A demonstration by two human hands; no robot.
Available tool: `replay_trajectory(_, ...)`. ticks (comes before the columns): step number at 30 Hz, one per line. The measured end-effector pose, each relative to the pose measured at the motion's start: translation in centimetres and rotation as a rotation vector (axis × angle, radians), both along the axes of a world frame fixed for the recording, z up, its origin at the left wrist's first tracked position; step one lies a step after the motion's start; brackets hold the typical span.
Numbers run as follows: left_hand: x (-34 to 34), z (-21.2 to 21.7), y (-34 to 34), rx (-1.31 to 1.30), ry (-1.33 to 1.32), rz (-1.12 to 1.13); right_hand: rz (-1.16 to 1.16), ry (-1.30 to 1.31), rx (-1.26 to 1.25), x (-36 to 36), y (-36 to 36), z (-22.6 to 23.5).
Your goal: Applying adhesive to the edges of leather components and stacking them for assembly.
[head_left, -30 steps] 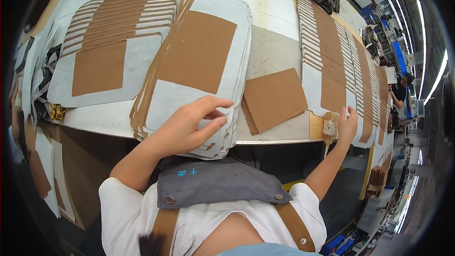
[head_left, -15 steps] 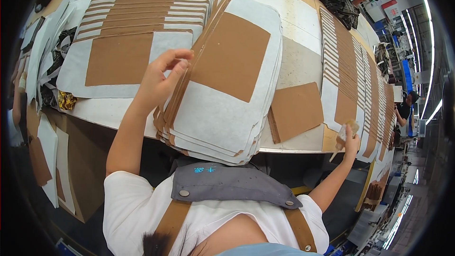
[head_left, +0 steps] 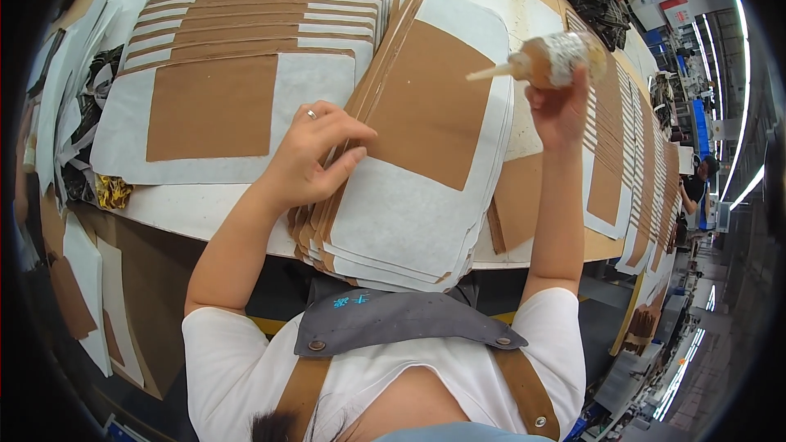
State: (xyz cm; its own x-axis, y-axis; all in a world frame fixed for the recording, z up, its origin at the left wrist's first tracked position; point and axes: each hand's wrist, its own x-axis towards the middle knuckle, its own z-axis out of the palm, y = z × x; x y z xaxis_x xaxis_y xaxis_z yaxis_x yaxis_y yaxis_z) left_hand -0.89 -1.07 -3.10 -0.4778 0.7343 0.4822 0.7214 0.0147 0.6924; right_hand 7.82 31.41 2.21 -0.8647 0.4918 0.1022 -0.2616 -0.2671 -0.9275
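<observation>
blue lettering (head_left: 352,301), on grey apron bib (head_left: 409,329)

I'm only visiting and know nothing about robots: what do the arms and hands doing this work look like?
They are a person's own, ungloved. Short, plain white sleeves leave both forearms bare, with no cables in sight. The left hand wears a slim, silvery-looking ring; no ring shows on the visible part of the right hand.
</observation>
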Motion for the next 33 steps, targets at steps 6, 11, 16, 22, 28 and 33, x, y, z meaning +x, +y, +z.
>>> replay_trajectory(6, 1.2, -0.5, 0.0, 0.011, 0.038, -0.075, 0.017, -0.087, -0.004, -5.2, -2.2, -1.5)
replay_trajectory(11, 1.6, -0.6, 0.1, 0.022, 0.089, -0.116, 0.01, -0.14, 0.078, -7.2, -1.0, -2.7)
replay_trajectory(16, 1.7, -0.5, 0.2, 0.012, 0.075, -0.088, -0.071, -0.133, 0.185, -8.3, -0.9, -2.0)
replay_trajectory(22, 1.8, -0.5, 0.3, 0.024, 0.069, -0.082, -0.091, -0.091, 0.312, -9.7, -1.7, -1.1)
replay_trajectory(28, 1.7, -0.4, 0.3, 0.027, 0.063, -0.082, -0.169, 0.008, 0.479, -10.6, -2.5, -0.7)
replay_trajectory(33, 1.6, -0.4, 0.2, 0.036, 0.055, -0.083, -0.139, -0.009, 0.527, -11.1, -2.5, -0.4)
